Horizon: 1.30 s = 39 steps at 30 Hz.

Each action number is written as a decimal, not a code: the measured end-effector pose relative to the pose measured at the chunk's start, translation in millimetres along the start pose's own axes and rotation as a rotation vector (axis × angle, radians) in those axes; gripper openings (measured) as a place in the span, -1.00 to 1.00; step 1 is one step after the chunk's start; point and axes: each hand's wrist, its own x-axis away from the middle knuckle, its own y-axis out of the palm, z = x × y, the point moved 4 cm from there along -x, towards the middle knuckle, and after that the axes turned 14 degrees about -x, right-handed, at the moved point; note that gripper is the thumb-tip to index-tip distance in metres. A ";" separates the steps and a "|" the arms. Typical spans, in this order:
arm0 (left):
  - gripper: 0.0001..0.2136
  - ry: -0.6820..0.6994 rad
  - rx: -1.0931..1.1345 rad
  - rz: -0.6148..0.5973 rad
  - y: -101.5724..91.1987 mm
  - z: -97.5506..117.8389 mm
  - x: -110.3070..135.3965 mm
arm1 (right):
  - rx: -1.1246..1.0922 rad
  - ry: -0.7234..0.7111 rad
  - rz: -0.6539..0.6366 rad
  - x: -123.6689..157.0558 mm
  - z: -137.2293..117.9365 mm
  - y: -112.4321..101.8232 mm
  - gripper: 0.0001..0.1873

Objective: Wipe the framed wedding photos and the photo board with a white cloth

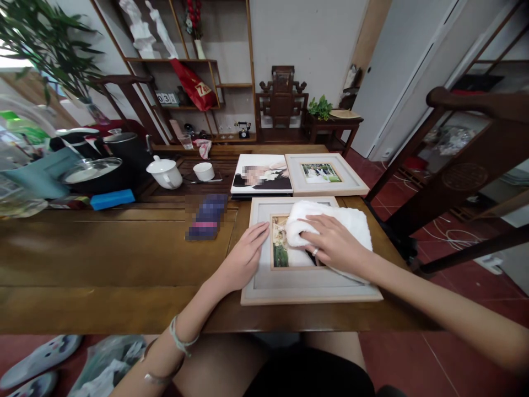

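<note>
A light wooden picture frame (308,286) lies flat on the wooden table (115,259) in front of me. My left hand (243,256) rests flat on the frame's left edge, fingers stretched out. A folded white cloth (351,220) covers the picture's upper right part. My right hand (333,242), with a ring on one finger, presses down on the cloth, fingers curled over it.
Two more pictures lie farther back: an unframed photo (261,173) and a second frame (324,173). A blurred dark object (208,216), a white teapot (165,172), a cup (204,171), pots and a blue sponge (112,199) stand left. A dark wooden chair (467,176) stands at right.
</note>
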 end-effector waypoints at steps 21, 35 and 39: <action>-0.58 0.016 -0.004 0.032 6.1 -9.4 0.0 | 0.007 -0.308 -0.183 -7.5 -130.4 6.9 -0.85; -0.58 -0.014 -0.002 -0.009 -0.2 -0.2 -0.4 | 0.141 0.078 -0.158 -23.3 -6.7 3.9 -0.57; -0.57 -0.014 0.003 -0.005 -0.7 0.2 -0.5 | 0.150 0.113 0.009 -45.6 19.0 -5.7 -0.61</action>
